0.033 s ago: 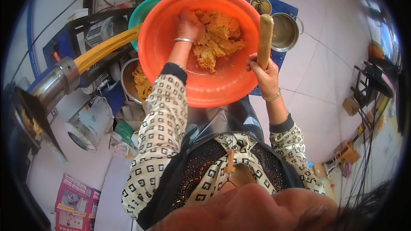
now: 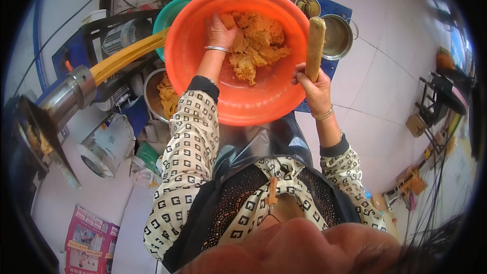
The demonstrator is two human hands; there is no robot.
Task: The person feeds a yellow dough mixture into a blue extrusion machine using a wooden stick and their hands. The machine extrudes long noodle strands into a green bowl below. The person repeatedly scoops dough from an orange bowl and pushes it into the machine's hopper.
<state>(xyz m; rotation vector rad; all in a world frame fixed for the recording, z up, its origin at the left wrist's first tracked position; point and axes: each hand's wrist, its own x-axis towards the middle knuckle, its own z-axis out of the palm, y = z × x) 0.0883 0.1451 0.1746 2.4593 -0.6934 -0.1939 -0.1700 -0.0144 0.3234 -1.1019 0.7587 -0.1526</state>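
A large orange plastic bowl (image 2: 238, 104) holds a crumbly mass of orange-yellow dough (image 2: 258, 45). My left hand (image 2: 220, 35) is inside it at the dough's left side, fingers curled on a lump, tips partly hidden. At the bowl's right rim, my right hand (image 2: 314, 94) grips a short, upright wooden stick (image 2: 315, 40), its top coated pale tan.
A machine's metal nozzle (image 2: 78, 86) extrudes yellow strands (image 2: 127, 53) leftward of the bowl, near a green basin (image 2: 167, 15) and a pot of noodle-like pieces (image 2: 167, 96). Steel pots (image 2: 335, 35) sit on the blue platform (image 2: 329, 2). Assorted items (image 2: 416, 124) line the right.
My left hand and forearm have shifted very slightly left. The bowl and my right hand are almost unchanged.
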